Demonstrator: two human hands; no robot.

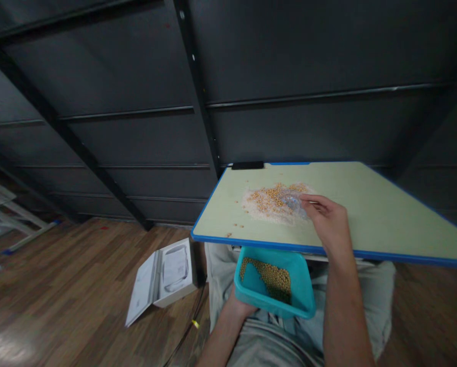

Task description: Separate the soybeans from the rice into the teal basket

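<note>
My left hand (240, 305) grips the near left side of a teal plastic tub (304, 285), its fingers mostly hidden beneath. Yellow beans (276, 279), which look like soybeans, cover part of the tub's bottom, just below the table's front edge. Over the table, my right hand (327, 216) has thumb and fingers pinched on a crumpled piece of clear plastic (292, 200). The plastic lies on a spread of loose soybeans (268, 198) mixed with small pale grains (270, 216) that look like rice. A few stray beans (229, 235) lie near the left front edge.
The pale green table (384, 209) has a blue rim and a black strip (247, 165) at its back edge. A dark panelled wall (136, 137) stands behind. On the wooden floor (109, 265) are an open white box (175, 272) and a cable (186, 331).
</note>
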